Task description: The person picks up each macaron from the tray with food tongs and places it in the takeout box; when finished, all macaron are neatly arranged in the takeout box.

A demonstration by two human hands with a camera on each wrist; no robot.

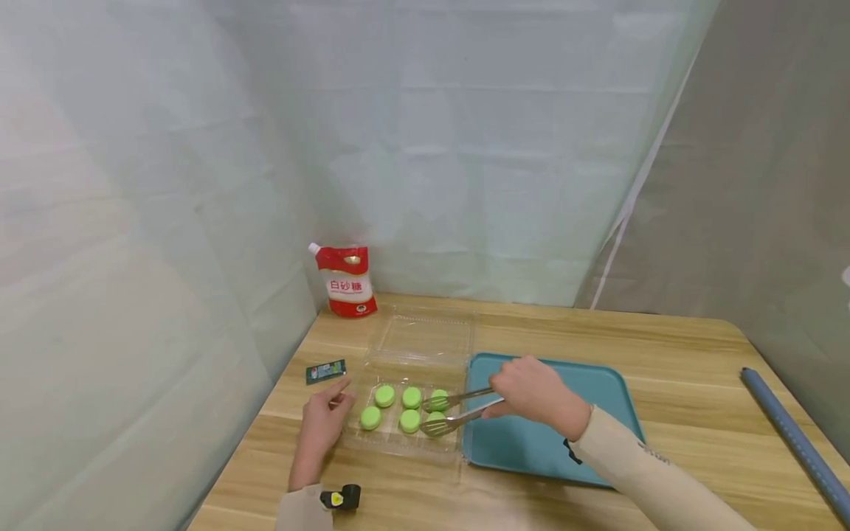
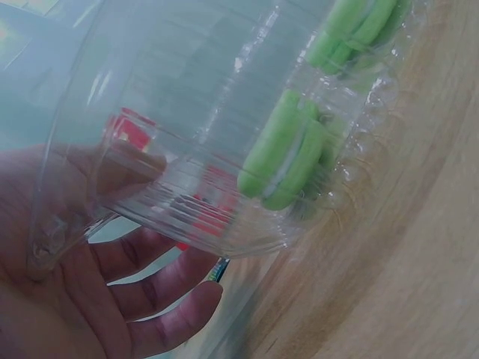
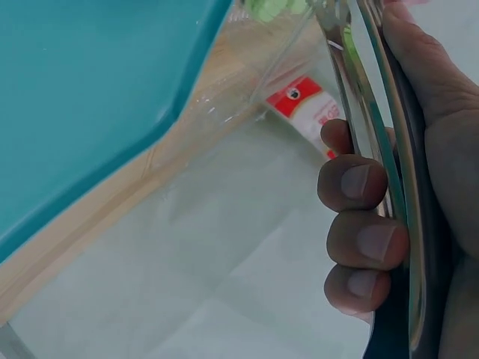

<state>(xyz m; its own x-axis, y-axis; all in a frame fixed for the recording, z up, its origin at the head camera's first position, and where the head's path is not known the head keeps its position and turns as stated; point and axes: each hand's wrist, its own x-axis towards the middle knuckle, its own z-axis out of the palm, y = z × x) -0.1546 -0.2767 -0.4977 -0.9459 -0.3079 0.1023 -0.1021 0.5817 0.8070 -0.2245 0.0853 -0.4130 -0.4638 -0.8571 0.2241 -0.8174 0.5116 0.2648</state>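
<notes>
A clear plastic box [image 1: 405, 447] with its lid [image 1: 428, 335] folded back holds several green macarons [image 1: 384, 396] in two rows. My left hand [image 1: 322, 424] holds the box's left edge, thumb and fingers at its rim; in the left wrist view the thumb shows through the clear wall beside a macaron [image 2: 281, 153]. My right hand [image 1: 534, 391] grips metal tongs [image 1: 474, 393], fingers wrapped round the handles in the right wrist view. The tongs' slotted tips are spread, overlapping the two rightmost macarons in the head view.
A teal tray [image 1: 598, 380] lies right of the box, under my right forearm. Behind on the left stands a red and white pouch [image 1: 348, 284]. A small dark sachet [image 1: 325, 371] lies near my left hand. A long blue-grey rod [image 1: 793, 435] lies along the right edge.
</notes>
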